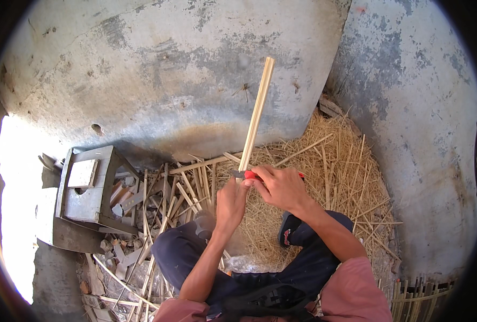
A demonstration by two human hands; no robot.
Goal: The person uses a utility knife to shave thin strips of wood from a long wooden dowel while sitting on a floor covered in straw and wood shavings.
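My left hand [230, 206] is closed around the lower end of a long, pale split-bamboo strip [257, 115], which stands up and leans slightly right, away from me. In my right hand [284, 189] is a knife [251, 175] with a red handle, its dark blade lying across the strip just above my left hand. The blade touches or nearly touches the strip; I cannot tell how deep it sits. Most of the handle is hidden by my right fingers, and a bit of red shows beyond them. My two hands are close together, thumbs almost meeting.
Straw-like shavings [303, 155] heap up ahead and to the right. Loose strips [195, 182] and rubble [121, 257] lie to the left, beside a wooden stool [91, 185]. A worn wall [195, 80] rises behind. A slatted bamboo piece [418, 300] stands at lower right.
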